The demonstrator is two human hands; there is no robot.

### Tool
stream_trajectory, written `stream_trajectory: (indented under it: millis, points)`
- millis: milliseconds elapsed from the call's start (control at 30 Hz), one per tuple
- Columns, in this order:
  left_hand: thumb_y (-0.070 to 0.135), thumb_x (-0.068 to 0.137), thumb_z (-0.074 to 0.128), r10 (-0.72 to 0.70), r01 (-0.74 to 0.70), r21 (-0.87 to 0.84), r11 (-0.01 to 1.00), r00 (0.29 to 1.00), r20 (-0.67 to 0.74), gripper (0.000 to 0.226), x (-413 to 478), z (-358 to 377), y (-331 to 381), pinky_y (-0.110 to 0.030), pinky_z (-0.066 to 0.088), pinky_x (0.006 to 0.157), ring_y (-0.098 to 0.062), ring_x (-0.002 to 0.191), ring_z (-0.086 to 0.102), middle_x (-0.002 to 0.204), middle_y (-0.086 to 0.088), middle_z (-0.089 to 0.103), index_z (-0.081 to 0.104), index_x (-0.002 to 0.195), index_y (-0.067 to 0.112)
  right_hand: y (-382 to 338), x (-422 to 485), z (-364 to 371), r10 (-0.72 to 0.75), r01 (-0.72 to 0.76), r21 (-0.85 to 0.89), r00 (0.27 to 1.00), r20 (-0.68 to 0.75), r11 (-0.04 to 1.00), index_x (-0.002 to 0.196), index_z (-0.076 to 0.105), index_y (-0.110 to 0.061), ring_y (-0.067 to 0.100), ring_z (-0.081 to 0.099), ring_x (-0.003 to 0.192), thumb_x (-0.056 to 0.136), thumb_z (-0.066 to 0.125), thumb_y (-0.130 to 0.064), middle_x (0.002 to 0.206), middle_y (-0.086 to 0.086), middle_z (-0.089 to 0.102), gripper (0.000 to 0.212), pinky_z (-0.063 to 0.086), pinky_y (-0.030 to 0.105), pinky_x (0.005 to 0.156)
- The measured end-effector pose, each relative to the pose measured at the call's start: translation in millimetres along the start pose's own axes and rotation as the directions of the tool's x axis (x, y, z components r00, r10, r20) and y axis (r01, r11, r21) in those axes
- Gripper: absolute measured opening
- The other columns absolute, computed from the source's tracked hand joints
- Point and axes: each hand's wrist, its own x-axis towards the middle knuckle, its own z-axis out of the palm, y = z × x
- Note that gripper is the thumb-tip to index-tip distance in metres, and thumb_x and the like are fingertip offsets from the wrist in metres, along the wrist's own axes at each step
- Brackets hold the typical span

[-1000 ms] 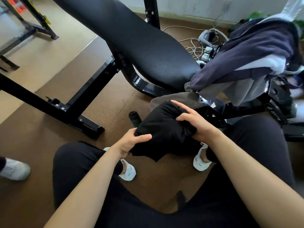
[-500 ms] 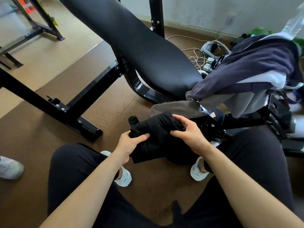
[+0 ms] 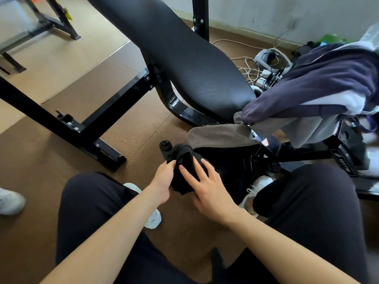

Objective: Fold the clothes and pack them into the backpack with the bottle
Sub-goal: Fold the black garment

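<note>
The left hand (image 3: 164,181) grips the left edge of a black cloth (image 3: 183,171), with the fingers curled round the fabric. The right hand (image 3: 207,186) lies on top of the same cloth. Its fingers are almost straight and spread, and they press the bundle down rather than grip it.

The cloth is rolled into a small bundle and held in the air between the knees, just in front of the bottle (image 3: 165,146). Beside it is what seems to be the backpack (image 3: 217,134), with a grey flap and a dark opening. The cloth looks soft and light and probably will unroll if one side is let go. For this reason it is better to hold it at both ends of the roll and keep it pressed while it goes into the opening.

More clothes (image 3: 317,89) lie in a pile on the end of a black padded bench (image 3: 184,58). The floor (image 3: 133,130) is brown and looks slightly rough. Cables (image 3: 256,68) lie near the pale wall (image 3: 266,11).
</note>
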Motion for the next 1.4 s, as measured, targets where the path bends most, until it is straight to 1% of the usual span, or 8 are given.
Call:
stream_trajectory:
  millis: [167,400,700,867,1000,1100,1300,1400]
  points:
    - [0.027,0.092,0.073,0.054,-0.057,0.075,0.996,0.998,0.041,0.027,-1,-6,6,-0.040,0.057,0.092,-0.028,0.103,0.074,0.105,-0.009,0.079,0.075,0.114,0.013,7,13,-14,0.380,-0.255,0.618,0.922,-0.078,0.744,0.153,0.035,-0.025,0.012,0.041,0.138,0.089,0.075,-0.033,0.151,-0.004,0.044,0.076,0.037,0.031,0.116]
    - [0.035,0.083,0.075,0.018,-0.022,0.012,1.000,0.964,0.266,0.055,2,-20,21,-0.047,0.043,0.114,-0.028,0.122,0.066,0.128,-0.010,0.071,0.067,0.131,0.010,47,29,-31,0.660,-0.317,0.901,0.750,0.047,0.296,0.134,0.055,-0.028,0.011,0.059,0.119,0.094,0.070,-0.024,0.125,-0.007,0.061,0.043,0.049,0.037,0.107]
    - [0.015,0.093,0.062,0.080,-0.098,0.028,0.995,0.920,0.384,0.040,-15,-17,30,-0.042,0.048,0.106,-0.028,0.124,0.065,0.130,-0.010,0.070,0.062,0.133,0.010,55,25,-34,0.566,-0.356,0.555,0.780,-0.266,0.752,0.121,0.066,-0.029,0.016,0.058,0.111,0.088,0.075,-0.033,0.116,-0.010,0.062,0.035,0.047,0.032,0.098]
    - [0.008,0.090,0.065,0.082,-0.102,0.020,0.995,0.887,0.454,0.049,-13,-19,24,-0.047,0.049,0.106,-0.034,0.126,0.062,0.134,-0.018,0.066,0.058,0.138,0.007,29,21,-41,0.361,-0.286,0.797,0.928,0.093,0.531,0.148,0.043,-0.039,-0.004,0.050,0.130,0.085,0.078,-0.047,0.141,-0.020,0.057,0.073,0.040,0.022,0.109]
    - [0.008,0.091,0.062,0.053,-0.066,0.005,0.998,0.845,0.533,0.046,-14,-18,19,-0.042,0.055,0.099,-0.035,0.125,0.063,0.134,-0.021,0.065,0.060,0.137,0.006,18,19,-32,0.300,-0.286,0.914,0.933,0.197,0.287,0.133,0.046,-0.041,-0.010,0.057,0.120,0.081,0.084,-0.012,0.128,-0.019,0.063,0.071,0.045,0.010,0.095]
    - [0.012,0.092,0.067,0.075,-0.123,0.058,0.991,0.848,0.525,0.041,-13,-14,18,-0.046,0.054,0.103,-0.037,0.125,0.063,0.131,-0.021,0.067,0.063,0.132,0.006,19,16,-26,0.272,-0.370,0.916,0.907,0.321,0.153,0.131,0.057,-0.027,0.011,0.067,0.117,0.077,0.085,-0.003,0.123,-0.004,0.072,0.066,0.053,0.028,0.099]
    - [0.055,0.054,0.092,0.419,-0.481,0.574,0.663,0.874,0.248,0.074,4,-9,12,-0.029,0.054,0.087,-0.011,0.104,0.066,0.111,0.003,0.070,0.064,0.118,0.032,31,15,-17,0.304,-0.522,0.828,0.837,0.454,0.202,0.118,0.070,-0.020,0.020,0.072,0.105,0.066,0.084,-0.007,0.111,0.003,0.077,0.055,0.053,0.048,0.102]
    - [0.058,0.049,0.093,0.126,-0.278,0.399,0.874,0.922,0.366,0.105,9,-8,9,-0.035,0.051,0.103,-0.017,0.121,0.063,0.131,-0.003,0.065,0.052,0.140,0.027,36,13,-23,0.222,-0.544,0.825,0.833,0.507,0.156,0.121,0.067,-0.018,0.027,0.071,0.109,0.069,0.082,-0.006,0.115,0.008,0.075,0.055,0.054,0.049,0.102]
